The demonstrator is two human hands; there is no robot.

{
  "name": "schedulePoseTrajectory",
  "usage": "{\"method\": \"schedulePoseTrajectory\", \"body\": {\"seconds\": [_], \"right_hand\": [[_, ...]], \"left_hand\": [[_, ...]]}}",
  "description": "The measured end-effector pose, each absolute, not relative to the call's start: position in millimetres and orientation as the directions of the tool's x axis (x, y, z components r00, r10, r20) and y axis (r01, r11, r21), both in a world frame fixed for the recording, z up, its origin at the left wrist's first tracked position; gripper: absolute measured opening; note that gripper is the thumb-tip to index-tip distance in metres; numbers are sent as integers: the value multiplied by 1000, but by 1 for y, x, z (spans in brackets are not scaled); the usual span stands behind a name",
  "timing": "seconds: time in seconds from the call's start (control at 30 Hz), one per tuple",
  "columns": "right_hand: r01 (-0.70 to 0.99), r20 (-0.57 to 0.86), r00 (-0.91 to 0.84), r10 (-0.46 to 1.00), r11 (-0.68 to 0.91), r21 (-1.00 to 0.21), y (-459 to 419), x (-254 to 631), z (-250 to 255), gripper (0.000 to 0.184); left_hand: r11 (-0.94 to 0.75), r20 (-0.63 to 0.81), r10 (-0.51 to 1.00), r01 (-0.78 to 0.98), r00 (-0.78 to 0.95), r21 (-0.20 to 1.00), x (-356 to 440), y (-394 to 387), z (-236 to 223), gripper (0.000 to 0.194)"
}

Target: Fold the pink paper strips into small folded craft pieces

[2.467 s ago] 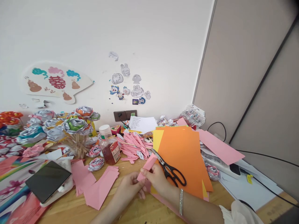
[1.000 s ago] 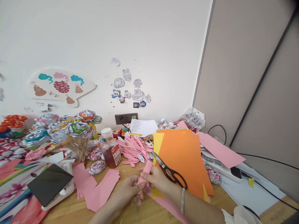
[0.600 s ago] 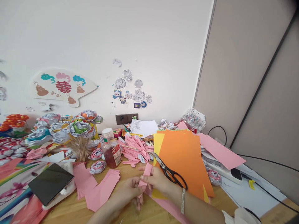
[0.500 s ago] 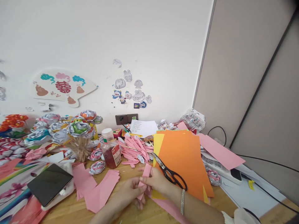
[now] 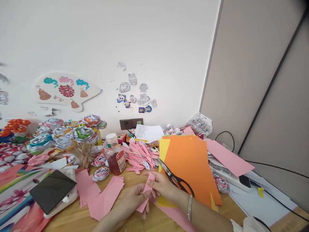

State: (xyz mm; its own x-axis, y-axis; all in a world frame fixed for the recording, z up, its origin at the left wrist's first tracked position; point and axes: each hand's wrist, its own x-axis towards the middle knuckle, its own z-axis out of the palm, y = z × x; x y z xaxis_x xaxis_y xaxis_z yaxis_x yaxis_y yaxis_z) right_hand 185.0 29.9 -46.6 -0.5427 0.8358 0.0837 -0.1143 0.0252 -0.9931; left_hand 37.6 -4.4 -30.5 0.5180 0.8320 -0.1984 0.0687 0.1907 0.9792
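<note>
Both my hands meet low in the middle of the view, over the wooden table (image 5: 72, 220). My left hand (image 5: 131, 200) and my right hand (image 5: 164, 188) pinch the same narrow pink paper strip (image 5: 146, 193), which runs slanted between them, its top end near my right fingers. Black-handled scissors (image 5: 176, 178) lie just right of my right hand on a stack of orange paper sheets (image 5: 190, 164). A silver bracelet (image 5: 189, 203) circles my right wrist.
A heap of folded pink strips (image 5: 141, 154) and a bottle of red liquid (image 5: 114, 154) sit behind my hands. Cut pink sheets (image 5: 102, 195) and a dark tablet (image 5: 51, 191) lie left. Paper roses on sticks (image 5: 79, 135) stand far left; cables and a power strip (image 5: 231, 175) right.
The pink strip has tipped lower and turned between my fingers; its top end stood higher earlier. Both hands stay in the same spot. The view has shifted slightly.
</note>
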Motion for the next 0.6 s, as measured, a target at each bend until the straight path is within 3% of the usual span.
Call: {"method": "schedulePoseTrajectory", "body": {"seconds": [0.23,0.4,0.6], "right_hand": [[-131,141,-540,830,82,-988,34,191,-44,44],[-149,176,-531,829,113,-982,30,186,-46,38],[-85,89,-549,831,50,-995,37,184,-54,46]], "left_hand": [[256,-248,834,52,493,965,36,-2,-36,34],[172,-196,879,95,434,980,36,1,-41,37],[141,-181,906,131,382,981,33,7,-45,36]]}}
